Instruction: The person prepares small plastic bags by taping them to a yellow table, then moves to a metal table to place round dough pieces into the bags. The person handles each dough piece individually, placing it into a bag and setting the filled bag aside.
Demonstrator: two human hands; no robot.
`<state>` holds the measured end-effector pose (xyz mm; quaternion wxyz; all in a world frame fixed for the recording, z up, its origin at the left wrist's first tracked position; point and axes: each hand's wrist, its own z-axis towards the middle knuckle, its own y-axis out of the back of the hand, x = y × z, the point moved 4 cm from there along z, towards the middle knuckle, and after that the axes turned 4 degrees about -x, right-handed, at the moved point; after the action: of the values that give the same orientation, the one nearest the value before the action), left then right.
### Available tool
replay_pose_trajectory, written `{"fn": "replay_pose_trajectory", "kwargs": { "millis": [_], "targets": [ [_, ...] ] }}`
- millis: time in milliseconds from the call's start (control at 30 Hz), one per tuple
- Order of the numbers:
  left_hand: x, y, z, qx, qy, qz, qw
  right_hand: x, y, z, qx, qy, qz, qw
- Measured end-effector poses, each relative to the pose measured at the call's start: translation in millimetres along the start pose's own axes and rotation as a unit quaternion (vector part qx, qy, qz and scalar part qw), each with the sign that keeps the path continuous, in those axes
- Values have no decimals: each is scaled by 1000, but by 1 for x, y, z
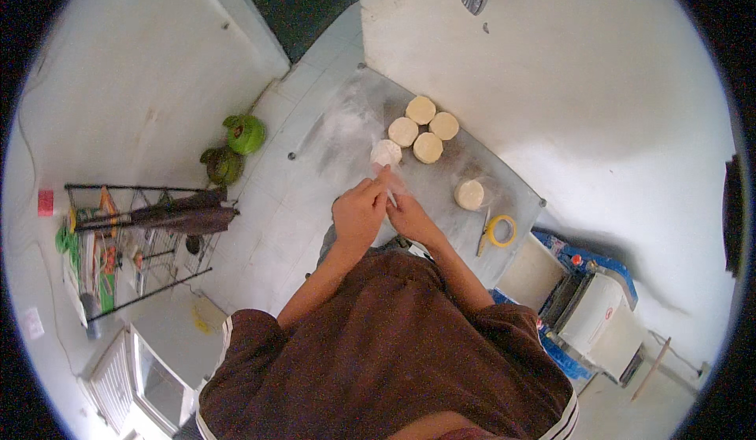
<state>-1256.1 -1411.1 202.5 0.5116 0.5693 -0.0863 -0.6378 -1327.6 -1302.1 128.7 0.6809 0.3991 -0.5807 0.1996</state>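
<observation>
My left hand [359,210] and my right hand [411,218] meet over the table's near side. Both have their fingers closed on a thin clear plastic wrap [397,181], with the left forefinger reaching forward along it. The wrap runs up to a whitish, thick round disc [386,153] just beyond my fingertips. Several pale yellow discs [428,147] sit close together behind it. Whether they are dough or cheese I cannot tell. One more disc [469,194] lies on clear film to the right.
The grey metal table [339,150] carries white powder at its left. Yellow tape [501,231] and a yellow-handled knife-like tool [482,239] lie at right. Beyond are a white roller machine [596,311], green gas cylinders [245,134] and a black rack [150,275]. A white wall borders the table.
</observation>
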Motion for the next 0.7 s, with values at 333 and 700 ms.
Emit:
{"fn": "replay_pose_trajectory", "kwargs": {
  "millis": [333,700],
  "targets": [
    [76,23,51,150,-67,25,986,34,-44,57,-122,-1,-17,992],
    [179,40,101,202,30,10,979,26,-45,69,-115,-135,176,968]
  ]
}}
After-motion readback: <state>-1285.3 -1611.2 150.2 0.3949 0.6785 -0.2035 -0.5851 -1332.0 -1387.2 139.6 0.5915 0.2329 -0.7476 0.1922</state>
